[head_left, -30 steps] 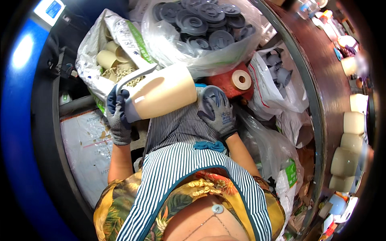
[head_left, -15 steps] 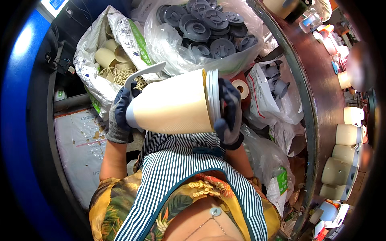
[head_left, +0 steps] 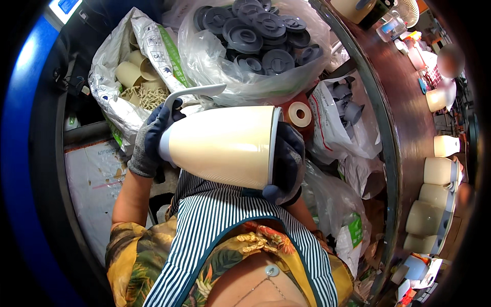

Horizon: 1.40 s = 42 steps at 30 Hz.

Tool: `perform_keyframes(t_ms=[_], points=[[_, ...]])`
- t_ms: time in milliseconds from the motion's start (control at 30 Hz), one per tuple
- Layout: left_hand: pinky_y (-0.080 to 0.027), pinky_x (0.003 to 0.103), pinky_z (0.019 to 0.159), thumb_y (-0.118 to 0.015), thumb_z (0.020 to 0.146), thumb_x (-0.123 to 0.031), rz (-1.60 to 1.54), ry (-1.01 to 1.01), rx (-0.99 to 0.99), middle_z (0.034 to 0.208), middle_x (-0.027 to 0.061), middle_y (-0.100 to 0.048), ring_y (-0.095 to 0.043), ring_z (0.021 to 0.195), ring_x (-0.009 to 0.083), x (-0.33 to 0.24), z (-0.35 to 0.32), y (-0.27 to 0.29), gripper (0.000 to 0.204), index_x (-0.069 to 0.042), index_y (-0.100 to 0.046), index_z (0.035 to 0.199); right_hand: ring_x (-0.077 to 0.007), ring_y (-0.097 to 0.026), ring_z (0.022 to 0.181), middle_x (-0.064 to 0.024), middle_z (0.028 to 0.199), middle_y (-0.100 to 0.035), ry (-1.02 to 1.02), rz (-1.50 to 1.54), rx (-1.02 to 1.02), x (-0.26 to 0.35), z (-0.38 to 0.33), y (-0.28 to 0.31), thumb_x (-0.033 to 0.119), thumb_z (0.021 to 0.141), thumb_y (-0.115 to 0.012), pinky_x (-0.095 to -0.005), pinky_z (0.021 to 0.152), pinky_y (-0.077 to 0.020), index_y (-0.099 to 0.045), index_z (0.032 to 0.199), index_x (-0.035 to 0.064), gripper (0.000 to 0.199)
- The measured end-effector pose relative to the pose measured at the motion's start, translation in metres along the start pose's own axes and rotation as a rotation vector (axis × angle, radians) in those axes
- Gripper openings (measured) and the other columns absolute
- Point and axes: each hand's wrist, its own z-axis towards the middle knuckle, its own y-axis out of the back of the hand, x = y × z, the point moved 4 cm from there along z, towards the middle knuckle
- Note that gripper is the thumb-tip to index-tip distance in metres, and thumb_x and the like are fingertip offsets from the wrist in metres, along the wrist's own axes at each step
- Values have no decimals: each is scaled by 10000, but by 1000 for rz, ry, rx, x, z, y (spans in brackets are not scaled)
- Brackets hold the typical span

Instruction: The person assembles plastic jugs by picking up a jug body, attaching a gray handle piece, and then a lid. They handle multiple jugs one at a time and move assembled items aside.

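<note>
A cream vacuum jug (head_left: 222, 146) lies on its side in front of my apron, held between both gloved hands. My left hand (head_left: 152, 138) is closed round its narrow grey end, by the root of the curved grey handle (head_left: 199, 90), whose free end points right. At the wide end, a light grey base ring (head_left: 274, 143) sits close against the cream shell. My right hand (head_left: 289, 161) covers that end, palm against it and fingers curled round the edge. The glove hides most of the base.
Beyond the jug, a clear bag (head_left: 204, 66) holds several dark grey lids (head_left: 245, 38). Left of it, a white sack (head_left: 107, 77) contains cream cups and small pieces. A tape roll (head_left: 299, 114) and a bag of grey parts (head_left: 327, 133) lie right, before a dark bench (head_left: 409, 102) bearing more jugs (head_left: 427, 217).
The grey ring stood out from the shell with a gap; now it sits nearly flush. My right hand has moved down and over the wide end, and the jug has dropped slightly nearer me.
</note>
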Motion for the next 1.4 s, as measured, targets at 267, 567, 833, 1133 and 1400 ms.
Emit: perform_keyframes(t_ms=[267,567,833,1133,1400], points=[[-507,258,750,-444,1036,-343,-36,137,72,961,33,-632,-610,848,115,13,5,5,410,-35,-526,1295,-415,-485,1229,-241,1331,-493,-6,336,-36,-4,-2,4,647,820,-614,-528,1028,-388,-494,1306,7,813],[-507,270,814,-508,1006,-162,187,-186,66,1034,56,-634,-601,947,133,-49,-6,-49,329,-8,-537,1295,-389,-465,1278,-230,1363,-488,48,-268,-22,8,19,57,521,835,-667,-494,1041,-400,-487,1335,-15,755],[-328,397,1108,-658,854,-416,783,-1190,393,1412,203,-477,-468,1306,298,-130,-30,-169,799,85,-380,1411,-224,-641,819,-101,903,-656,-339,120,-402,-4,20,134,275,861,-678,-348,745,-513,-625,1045,15,323],[-300,383,1110,-548,937,-164,566,-585,559,1367,175,-529,-458,1310,257,-17,-8,-184,511,55,-447,1387,-215,-559,1023,-140,1163,-591,-443,-641,-854,-89,-42,480,371,891,-673,-326,874,-460,-430,1333,-14,634],[-333,383,1103,-445,991,-99,733,-470,442,1331,197,-553,-496,1276,269,23,15,-138,389,69,-488,1340,-188,-593,1009,-99,1137,-649,-850,-200,-194,-7,-150,231,334,911,-638,-329,909,-465,-545,1233,16,462]])
